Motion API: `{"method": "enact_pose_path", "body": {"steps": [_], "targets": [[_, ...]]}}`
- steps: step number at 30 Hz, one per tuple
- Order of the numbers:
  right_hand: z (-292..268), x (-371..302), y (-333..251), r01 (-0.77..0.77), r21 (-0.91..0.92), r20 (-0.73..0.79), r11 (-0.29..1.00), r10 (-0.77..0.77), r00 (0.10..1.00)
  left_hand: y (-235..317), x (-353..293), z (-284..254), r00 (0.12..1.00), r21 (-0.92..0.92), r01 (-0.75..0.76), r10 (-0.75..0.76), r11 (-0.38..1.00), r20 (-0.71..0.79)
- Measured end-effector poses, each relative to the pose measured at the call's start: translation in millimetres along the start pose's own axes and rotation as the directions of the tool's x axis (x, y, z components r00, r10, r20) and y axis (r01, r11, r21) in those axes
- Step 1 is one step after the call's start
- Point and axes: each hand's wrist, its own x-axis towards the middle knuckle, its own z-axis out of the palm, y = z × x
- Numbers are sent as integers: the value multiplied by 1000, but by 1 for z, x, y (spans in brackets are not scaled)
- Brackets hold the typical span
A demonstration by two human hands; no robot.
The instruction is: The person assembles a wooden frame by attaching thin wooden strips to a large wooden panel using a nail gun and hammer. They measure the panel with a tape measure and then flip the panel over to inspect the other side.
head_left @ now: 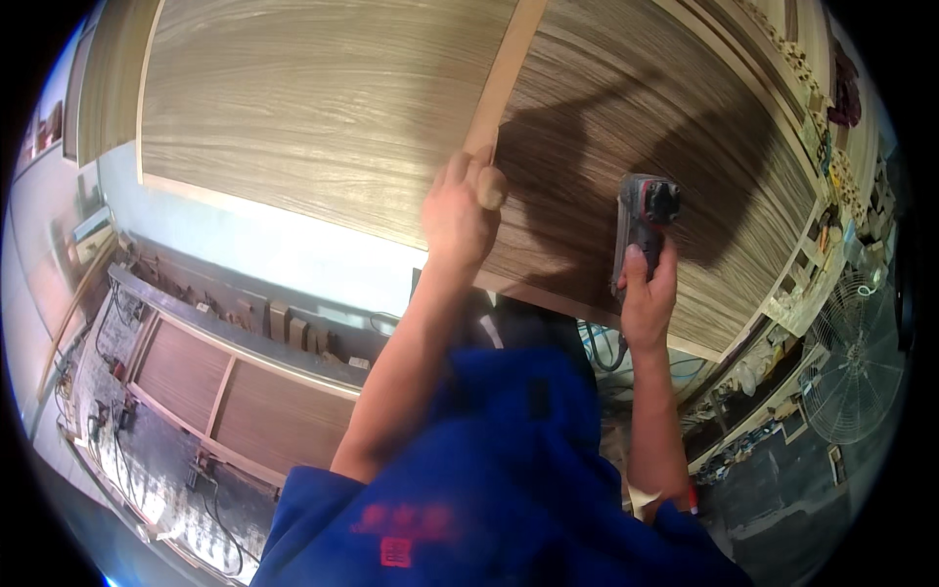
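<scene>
A large wood-grain panel [323,108] fills the upper part of the view. A narrow light wooden strip [509,68] lies across it, running from the top edge down toward me. My left hand [458,210] presses on the near end of that strip, with the thumb on top. My right hand [648,293] grips a grey and black power tool [644,220] with a red button, held upright on the panel to the right of the strip. Both hands cast dark shadows on the panel.
Below left, another framed wood panel [235,391] lies on a workbench with small blocks and cables around it. A standing fan [856,357] is at the right, beside stacked wood pieces along the panel's right edge [812,147]. My blue shirt covers the lower middle.
</scene>
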Motion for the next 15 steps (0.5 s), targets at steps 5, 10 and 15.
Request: {"method": "enact_pose_path", "body": {"steps": [5, 10, 15], "targets": [[-5, -1, 2, 14, -34, 37, 999, -12, 999, -1, 18, 6, 975, 155, 26, -59, 988, 213], [-12, 0, 16, 67, -133, 29, 989, -64, 998, -10, 16, 24, 987, 141, -126, 110, 982, 115], [-16, -8, 22, 65, -113, 33, 991, -61, 998, -25, 21, 20, 998, -152, -23, 32, 988, 53]]}}
